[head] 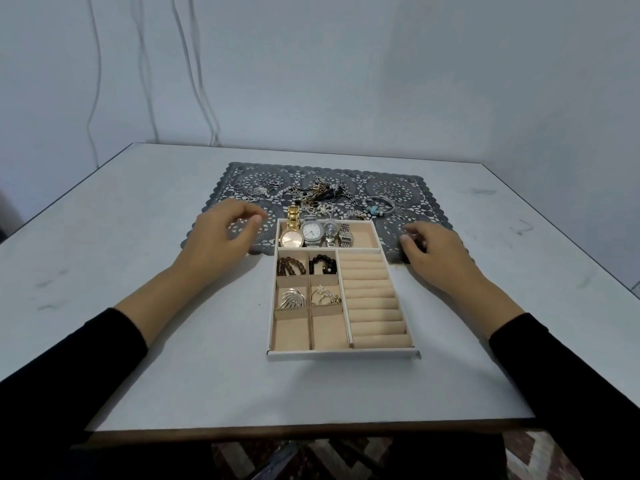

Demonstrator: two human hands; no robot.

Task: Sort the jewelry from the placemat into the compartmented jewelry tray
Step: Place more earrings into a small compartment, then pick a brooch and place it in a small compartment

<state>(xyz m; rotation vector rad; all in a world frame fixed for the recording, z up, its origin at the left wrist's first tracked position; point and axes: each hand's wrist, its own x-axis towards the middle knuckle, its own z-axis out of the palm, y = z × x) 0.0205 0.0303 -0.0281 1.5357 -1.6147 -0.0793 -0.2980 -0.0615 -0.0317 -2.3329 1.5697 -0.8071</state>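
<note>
**Q:** Head view: where did the unsorted pieces lie, and what did the hands hold?

**A:** The jewelry heap [322, 197] lay tangled along the far edge of the lace-cut placemat [433, 188], behind the jewelry tray [343, 354]. The left hand [221, 233] hovered at the mat's near-left edge and the right hand [440, 251] at its near-right. Both were loosely curled, holding nothing.

**Q:** Handling?

**A:** Likely light and slippery. Chains looked limp and snag-prone, so pinch one strand. The beaded bangle [373, 210] looked rigid, so grip its rim. The ring rolls [375, 306] looked velvety.

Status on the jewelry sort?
Left hand, right hand open, empty. Tray: watches in, ring rolls bare. Jewelry pile on placemat. No obstruction seen.
</note>
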